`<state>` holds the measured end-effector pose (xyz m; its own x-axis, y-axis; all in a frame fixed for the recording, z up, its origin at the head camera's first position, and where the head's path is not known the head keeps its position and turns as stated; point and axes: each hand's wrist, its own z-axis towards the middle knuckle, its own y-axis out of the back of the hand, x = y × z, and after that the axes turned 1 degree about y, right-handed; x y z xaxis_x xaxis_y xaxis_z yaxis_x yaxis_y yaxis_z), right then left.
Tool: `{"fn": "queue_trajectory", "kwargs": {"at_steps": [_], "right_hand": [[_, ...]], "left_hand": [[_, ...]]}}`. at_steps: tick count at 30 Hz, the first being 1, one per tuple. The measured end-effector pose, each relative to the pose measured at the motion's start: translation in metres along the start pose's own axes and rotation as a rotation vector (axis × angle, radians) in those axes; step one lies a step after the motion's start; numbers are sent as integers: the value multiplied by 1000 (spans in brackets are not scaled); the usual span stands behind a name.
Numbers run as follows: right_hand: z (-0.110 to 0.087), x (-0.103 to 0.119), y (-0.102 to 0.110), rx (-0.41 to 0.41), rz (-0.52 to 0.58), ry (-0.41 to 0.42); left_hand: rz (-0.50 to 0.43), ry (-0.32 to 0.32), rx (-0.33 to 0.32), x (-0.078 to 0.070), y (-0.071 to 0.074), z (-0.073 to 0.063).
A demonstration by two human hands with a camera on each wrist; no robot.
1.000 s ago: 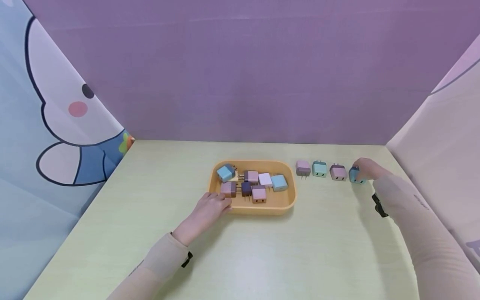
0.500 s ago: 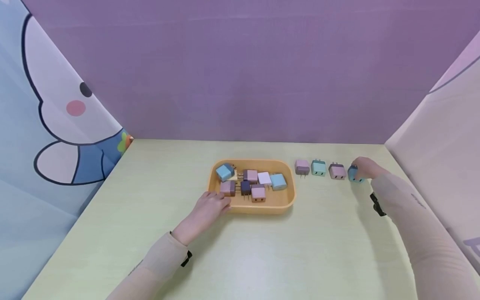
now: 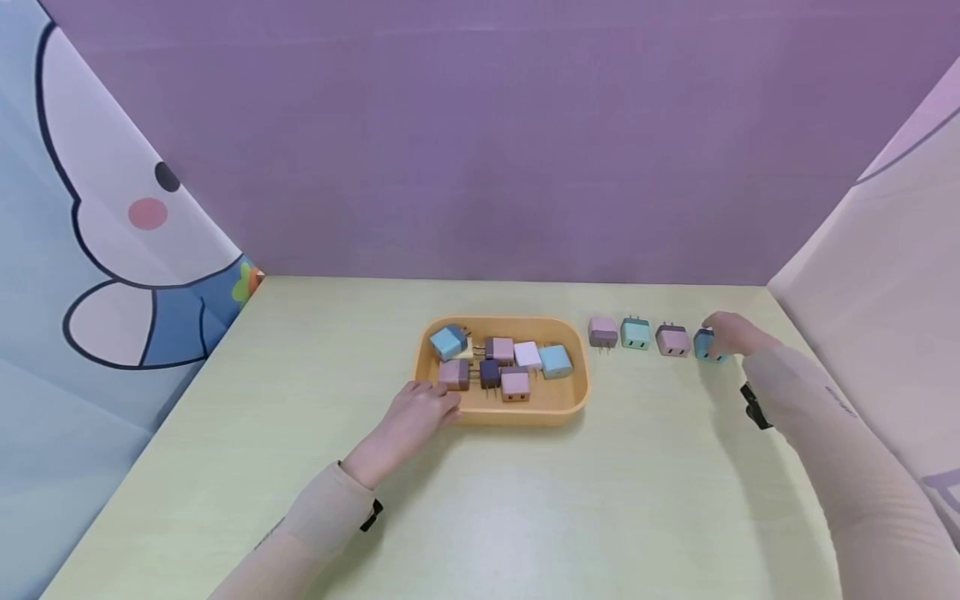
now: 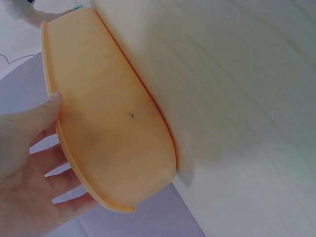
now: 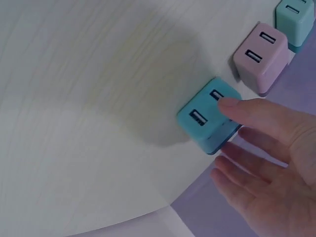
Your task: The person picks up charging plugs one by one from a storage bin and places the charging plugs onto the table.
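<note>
My left hand grips the near left rim of an orange plastic tray; in the left wrist view the thumb lies over the tray's outer wall, with the other fingers behind the rim. Inside lie several two-prong USB wall chargers, among them a blue one, a white one and a dark navy one. At the far right, my right hand pinches a blue charger that sits on the table. Its thumb presses beside the USB slots, while the fingers are partly hidden behind the charger.
To the left of the held charger, a row runs toward the tray: a pink charger, a mint one and a mauve one with prongs facing me. A purple backdrop rises behind the table, with printed cloth on both sides.
</note>
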<state>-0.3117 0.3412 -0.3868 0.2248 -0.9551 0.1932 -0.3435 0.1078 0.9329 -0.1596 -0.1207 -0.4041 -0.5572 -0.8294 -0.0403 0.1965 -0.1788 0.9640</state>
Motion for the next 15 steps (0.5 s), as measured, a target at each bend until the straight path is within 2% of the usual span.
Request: {"fn": "queue_trajectory", "kwargs": {"at_steps": [6, 11, 15], "right_hand": [[-8, 17, 9, 35, -4, -46], [-12, 35, 17, 32, -22, -45], [-13, 49, 23, 33, -29, -77]], "left_hand": [[8, -6, -13, 0, -1, 0], [19, -6, -10, 0, -1, 0], [12, -4, -3, 0, -1, 0]]}}
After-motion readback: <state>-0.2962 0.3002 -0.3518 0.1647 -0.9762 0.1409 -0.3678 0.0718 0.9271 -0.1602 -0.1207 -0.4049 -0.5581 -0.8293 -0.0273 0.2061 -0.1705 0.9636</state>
